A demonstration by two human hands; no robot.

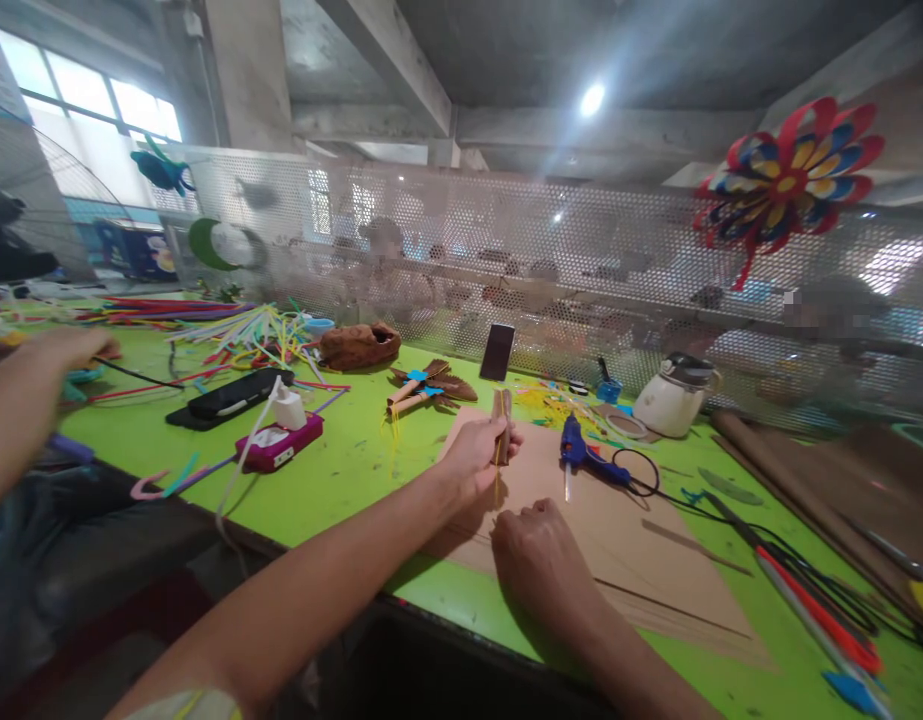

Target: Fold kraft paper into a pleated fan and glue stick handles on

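Observation:
My left hand (476,455) is closed around a small brown rolled piece (501,410), held upright above a sheet of brown paper (678,560). A thin yellow string (498,485) runs down the piece and hangs from its lower end. Just below, my right hand (540,550) is closed, with its fingertips pinched at the string's lower end. On the table behind my left hand lie brown feather-shaped pieces (450,385) with blue bands, rolled stems and yellow strings. A blue glue gun (592,455) rests on the paper to the right of my hands.
A phone (498,352) leans against the perforated screen (446,270). Left are a purple power socket (281,443), a black case (232,397) and many pipe cleaners (243,335). Right stand a white jug (672,395), cables and red-handled tool (817,610). Another person's arm (26,400) reaches in at far left.

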